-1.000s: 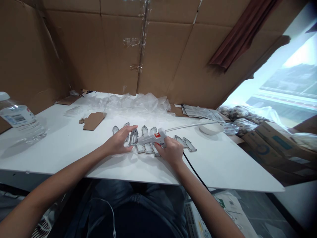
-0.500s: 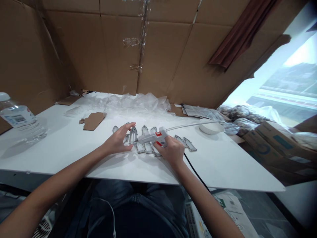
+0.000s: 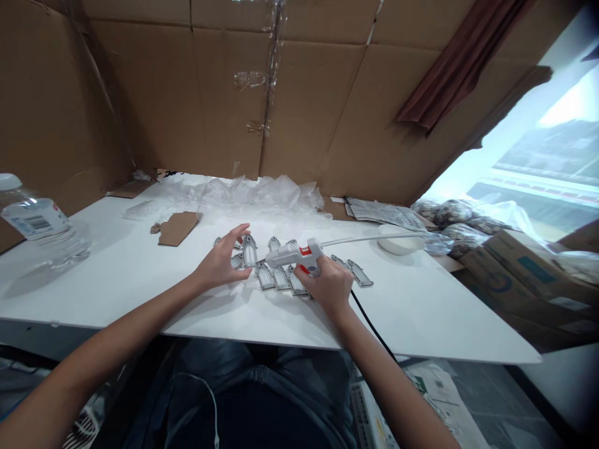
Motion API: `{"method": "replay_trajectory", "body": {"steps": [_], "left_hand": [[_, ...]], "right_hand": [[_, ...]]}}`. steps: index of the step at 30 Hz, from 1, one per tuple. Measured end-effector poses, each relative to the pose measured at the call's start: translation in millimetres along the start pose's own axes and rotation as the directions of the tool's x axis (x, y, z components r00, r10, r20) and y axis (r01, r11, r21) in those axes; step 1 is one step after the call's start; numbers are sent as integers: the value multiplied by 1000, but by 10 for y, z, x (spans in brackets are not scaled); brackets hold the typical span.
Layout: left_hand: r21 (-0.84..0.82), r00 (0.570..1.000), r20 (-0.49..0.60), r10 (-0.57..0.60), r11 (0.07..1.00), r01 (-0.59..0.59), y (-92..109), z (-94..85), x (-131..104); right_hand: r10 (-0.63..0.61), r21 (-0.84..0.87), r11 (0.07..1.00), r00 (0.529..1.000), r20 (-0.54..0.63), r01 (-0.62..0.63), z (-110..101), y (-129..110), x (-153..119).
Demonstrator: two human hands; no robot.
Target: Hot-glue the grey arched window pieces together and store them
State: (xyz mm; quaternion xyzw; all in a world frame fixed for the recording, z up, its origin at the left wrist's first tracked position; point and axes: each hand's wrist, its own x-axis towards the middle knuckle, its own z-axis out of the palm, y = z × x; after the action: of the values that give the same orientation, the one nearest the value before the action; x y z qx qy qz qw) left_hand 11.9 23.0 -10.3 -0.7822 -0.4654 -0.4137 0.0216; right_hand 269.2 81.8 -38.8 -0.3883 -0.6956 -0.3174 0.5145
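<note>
My right hand [image 3: 331, 284] is wrapped round the handle of a white glue gun [image 3: 286, 254] with red parts. A long pale glue stick [image 3: 369, 238] sticks out of its back, and its nozzle points left. Between the thumb and fingers of my left hand [image 3: 225, 260] is a small grey arch-shaped piece [image 3: 250, 252] with a pointed top, held upright close to the nozzle. Several similar arch-shaped pieces [image 3: 281, 278] lie in rows on the table beneath and around the gun, partly hidden by my hands. Two more pieces [image 3: 359, 273] lie right of my right hand.
The white table [image 3: 435, 305] carries a water bottle [image 3: 42, 224] at left, a torn cardboard piece [image 3: 178, 228], crumpled clear plastic [image 3: 262, 194] at the back and a shallow white dish [image 3: 400, 242]. A black cord [image 3: 372, 325] runs off the front edge. Cardboard walls [image 3: 224, 106] stand behind.
The glue gun in my right hand has shifted slightly right, its nozzle a little away from the piece. My left fingers and the piece have risen and turned slightly.
</note>
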Motion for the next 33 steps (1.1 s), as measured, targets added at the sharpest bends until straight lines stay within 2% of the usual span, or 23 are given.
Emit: {"method": "replay_trajectory", "body": {"steps": [13, 17, 20, 27, 33], "left_hand": [[-14, 991, 25, -134, 991, 134, -7, 4, 6], [-18, 984, 42, -173, 985, 173, -43, 22, 11], [-32, 968, 64, -243, 969, 246, -72, 51, 42], [10, 909, 196, -367, 928, 372, -222, 165, 376], [81, 855, 349, -382, 922, 379, -495, 366, 670]], "right_hand": [[-15, -17, 1000, 1000, 2, 15, 1, 0, -4], [31, -51, 998, 999, -41, -33, 15, 20, 3], [98, -57, 993, 994, -50, -100, 21, 55, 15], [278, -65, 959, 960, 20, -276, -15, 150, 48], [416, -66, 909, 906, 78, -412, -34, 181, 67]]}}
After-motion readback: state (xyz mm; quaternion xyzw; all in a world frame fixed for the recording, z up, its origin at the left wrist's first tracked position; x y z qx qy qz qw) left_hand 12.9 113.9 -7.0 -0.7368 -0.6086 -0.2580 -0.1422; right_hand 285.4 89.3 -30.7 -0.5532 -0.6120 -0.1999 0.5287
